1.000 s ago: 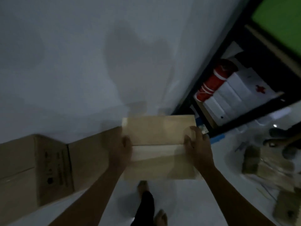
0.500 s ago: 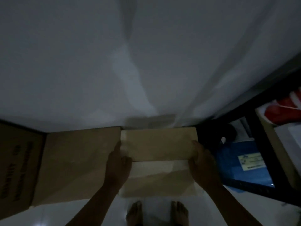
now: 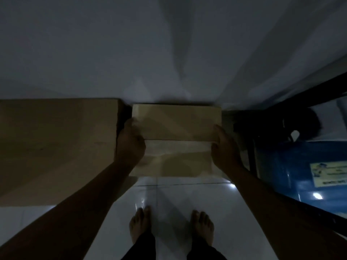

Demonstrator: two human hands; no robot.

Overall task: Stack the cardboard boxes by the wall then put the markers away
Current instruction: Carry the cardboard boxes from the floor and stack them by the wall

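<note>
Both hands are clamped on the small cardboard box (image 3: 176, 128): my left hand (image 3: 131, 145) grips its left end, fingers wrapped round the side and thumb on top, and my right hand (image 3: 224, 147) does the same at the right end, so the box is squeezed between my palms. Its far edge looks to be at the white wall (image 3: 169, 53), though in this dim light I cannot tell whether it touches. I also cannot tell whether it already sits on something or hangs just above the tiled floor (image 3: 178, 199). Just beside it on the left stands the large cardboard box (image 3: 56, 147), its top lying at about the same level, with only a dark gap between the two where my left fingers are. To do this step well, I judge I should keep the box level, set it square to the wall and in line with the big box, and draw my left fingers out of that gap before sliding it close, so they are not pinched. On the right a dark metal shelf frame (image 3: 251, 158) stands near my right hand, with a blue container (image 3: 293, 166) behind it, so the right hand has little room too. No markers show from here; that part of the job is not yet begun.
</note>
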